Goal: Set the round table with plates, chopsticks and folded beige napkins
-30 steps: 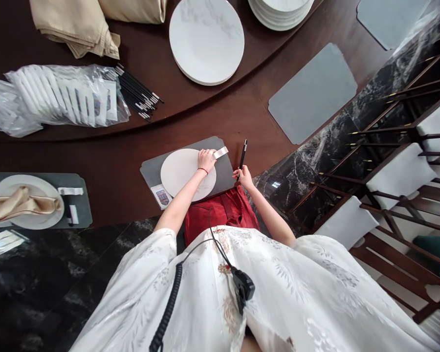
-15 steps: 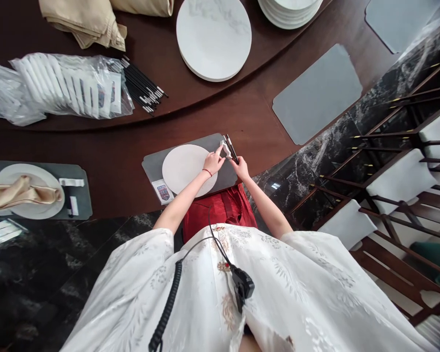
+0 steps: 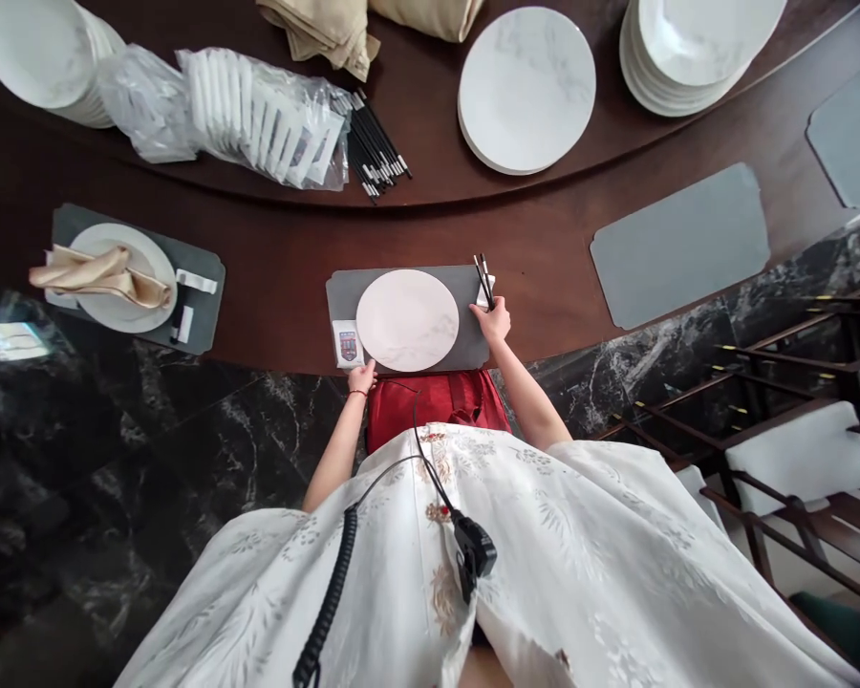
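My right hand (image 3: 493, 321) is sitting narrow at the black chopsticks (image 3: 483, 280), right of the marble-look plate (image 3: 407, 320), grip unclear; my left hand (image 3: 362, 379) is resting half-open below the plate. Chopsticks are handling light, stiff, slippery; best hold mid-shaft.

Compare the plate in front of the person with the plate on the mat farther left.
The near plate is bare, while the far plate has a folded beige napkin lying across it. The near plate has black chopsticks and the right hand beside it; the far plate has no hand near it. Both plates are round and pale, each on a grey mat.
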Demonstrator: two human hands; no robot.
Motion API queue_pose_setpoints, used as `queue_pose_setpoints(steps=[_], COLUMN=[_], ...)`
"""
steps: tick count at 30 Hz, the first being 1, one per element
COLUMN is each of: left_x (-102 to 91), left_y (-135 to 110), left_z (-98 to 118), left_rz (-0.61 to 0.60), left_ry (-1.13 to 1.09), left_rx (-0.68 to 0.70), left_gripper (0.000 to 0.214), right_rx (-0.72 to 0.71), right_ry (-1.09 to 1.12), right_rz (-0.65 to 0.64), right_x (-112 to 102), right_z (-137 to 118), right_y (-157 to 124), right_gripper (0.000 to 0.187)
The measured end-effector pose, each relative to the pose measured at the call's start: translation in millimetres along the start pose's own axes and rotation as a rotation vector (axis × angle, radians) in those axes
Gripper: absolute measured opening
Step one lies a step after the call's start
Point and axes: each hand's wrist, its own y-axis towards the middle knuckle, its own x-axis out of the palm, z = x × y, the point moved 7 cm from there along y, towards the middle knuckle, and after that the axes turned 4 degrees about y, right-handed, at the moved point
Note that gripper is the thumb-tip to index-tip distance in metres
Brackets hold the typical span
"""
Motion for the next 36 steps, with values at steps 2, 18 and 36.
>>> queue_pose_setpoints(steps=[2,18,36], left_x=[24.5,69.7,72.1], left_y=[-6,-18,-12], left_z=[-16,-30,-47], left_rz=[-0.133,-0.164,0.007], left_ry=[-0.079,-0.474,-0.468], left_rx=[-0.121,-0.030,0.041], left_gripper=[0.023,0.016,0.028], right_rx=[0.002,-0.464,-0.618], right_ry=[-0.079,-0.230,-0.542], right_rz=[-0.008,-0.402,-0.422], right_x=[2,-9,-11], right_z=[-5,-22,-58], right_y=[4,39,69], right_gripper=[0.057,0.031,0.037])
